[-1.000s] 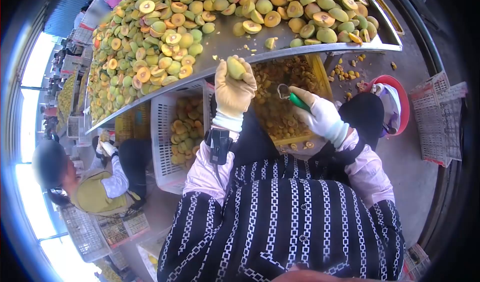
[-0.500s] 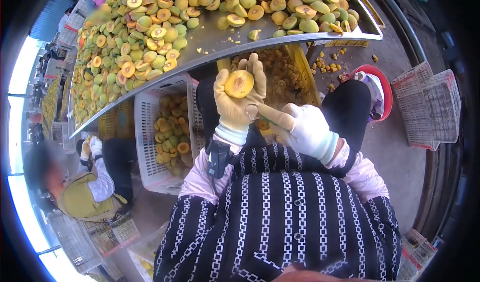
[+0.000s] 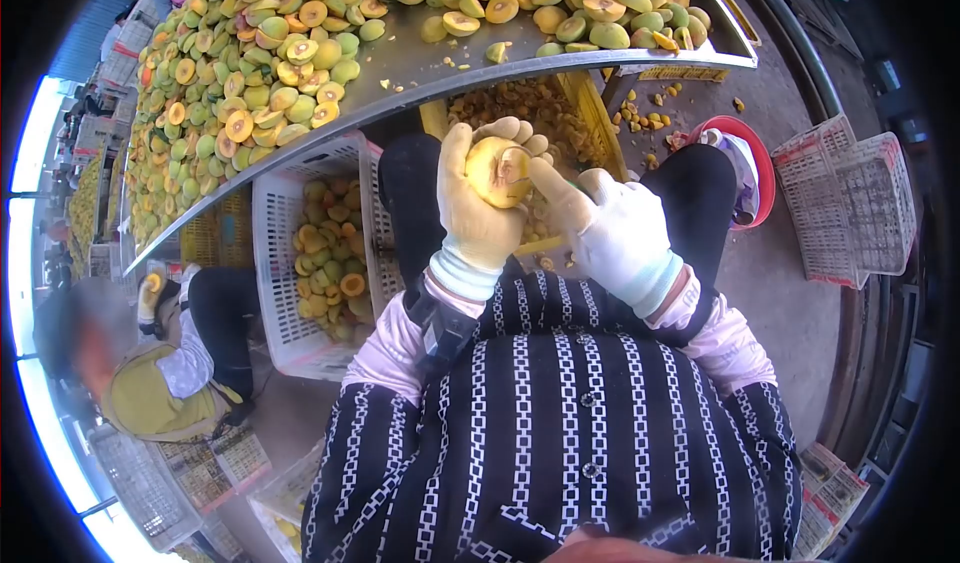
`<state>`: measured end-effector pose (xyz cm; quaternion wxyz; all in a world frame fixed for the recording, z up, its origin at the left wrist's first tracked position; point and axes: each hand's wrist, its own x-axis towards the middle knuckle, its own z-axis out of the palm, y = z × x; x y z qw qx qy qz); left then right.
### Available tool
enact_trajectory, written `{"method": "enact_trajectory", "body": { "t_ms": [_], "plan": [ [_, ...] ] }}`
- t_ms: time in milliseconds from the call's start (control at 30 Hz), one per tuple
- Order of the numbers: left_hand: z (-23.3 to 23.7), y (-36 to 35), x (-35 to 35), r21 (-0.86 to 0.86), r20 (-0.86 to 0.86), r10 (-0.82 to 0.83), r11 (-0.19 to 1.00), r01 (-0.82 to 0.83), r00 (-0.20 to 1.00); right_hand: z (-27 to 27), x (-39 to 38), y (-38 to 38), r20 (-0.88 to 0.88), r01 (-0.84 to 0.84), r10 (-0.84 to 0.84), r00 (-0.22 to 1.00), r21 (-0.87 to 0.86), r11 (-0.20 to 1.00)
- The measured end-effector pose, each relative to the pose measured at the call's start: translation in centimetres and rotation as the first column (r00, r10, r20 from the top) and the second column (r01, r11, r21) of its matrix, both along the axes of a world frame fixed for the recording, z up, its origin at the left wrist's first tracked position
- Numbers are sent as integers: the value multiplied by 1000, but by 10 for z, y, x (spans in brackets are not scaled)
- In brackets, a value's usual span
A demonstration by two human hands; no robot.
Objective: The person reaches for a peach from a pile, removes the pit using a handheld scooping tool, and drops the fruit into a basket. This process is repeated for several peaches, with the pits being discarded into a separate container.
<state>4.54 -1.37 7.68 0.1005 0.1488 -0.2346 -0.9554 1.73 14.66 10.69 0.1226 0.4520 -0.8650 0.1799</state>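
Observation:
A halved yellow fruit (image 3: 497, 172) lies cut side up in my gloved left hand (image 3: 480, 203), whose fingers curl round it. My right hand (image 3: 615, 228), in a whitish glove, is closed, with its fingertips at the right edge of the fruit's cut face. Whatever those fingers grip is hidden or too small to make out. Both hands are over my lap, just in front of the metal table (image 3: 430, 68) with its heap of halved green and yellow fruit (image 3: 290, 73).
Below the table stand a yellow crate (image 3: 597, 123) of scraps and a white crate (image 3: 275, 263) of fruit. A red bucket (image 3: 765, 178) and stacked white crates (image 3: 875, 203) are at the right. Another person (image 3: 160, 388) sits at the left. Fruit pieces lie on the floor.
My left hand has curled its fingers further round the fruit. The fingers of my right hand have moved from beside the left palm up to the fruit's cut face.

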Motion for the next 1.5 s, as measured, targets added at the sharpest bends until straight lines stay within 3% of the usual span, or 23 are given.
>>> {"method": "enact_trajectory", "body": {
  "t_ms": [200, 300, 433, 533, 733, 833, 900, 967, 1100, 1200, 1233, 1300, 1333, 1433, 1500],
  "plan": [
    [-1, 4, -1, 36, 19, 38, 999, -39, 999, -1, 5, -3, 33, -1, -3, 999, 119, 993],
    [-1, 7, -1, 13, 20, 79, 997, -79, 997, -4, 7, -7, 98, -34, 25, 995, 89, 995],
    [4, 17, -3, -87, -25, 228, 969, -230, 973, -5, 7, -11, 80, -26, 14, 997, 146, 989],
    [5, 18, 0, -126, -19, 274, 953, -274, 962, -9, 5, -14, 96, -51, 39, 995, 121, 991],
    [-3, 9, -5, -181, 0, 234, 956, -230, 972, -21, 14, -25, 135, -86, 98, 986, -94, 992],
    [2, 0, -7, -205, -9, 255, 946, -252, 967, -22, 10, -27, 164, -113, 118, 979, -37, 993],
    [1, -12, -6, -158, 145, 13, 987, 10, 989, -19, 4, -22, 146, -156, 152, 978, 12, 988],
    [5, -17, -3, -145, 203, -23, 988, 53, 979, -18, 2, -21, 133, -201, 191, 973, 63, 978],
    [-5, -28, -7, -294, 265, -117, 936, 195, 957, -29, 5, -21, 227, -210, 199, 953, 25, 977],
    [-28, -36, -13, -381, 379, -248, 836, 395, 892, -39, 11, -21, 274, -192, 165, 947, 74, 979],
    [-32, -34, -14, -369, 377, -245, 845, 387, 893, -43, 11, -22, 289, -172, 134, 948, 111, 979],
    [-38, -27, -15, -157, 340, -152, 964, 215, 928, -53, 6, -27, 276, -175, 139, 951, 109, 979],
    [-37, -23, -15, -205, 347, -40, 972, 117, 937, -57, 2, -31, 284, -145, 111, 952, 103, 984],
    [-36, -22, -16, -117, 304, -48, 989, 88, 951, -54, -7, -30, 283, -119, 89, 955, 93, 988],
    [-43, -21, -18, -166, 290, -22, 983, 74, 957, -55, -10, -25, 313, -88, 54, 948, 98, 991]
  ]
}}
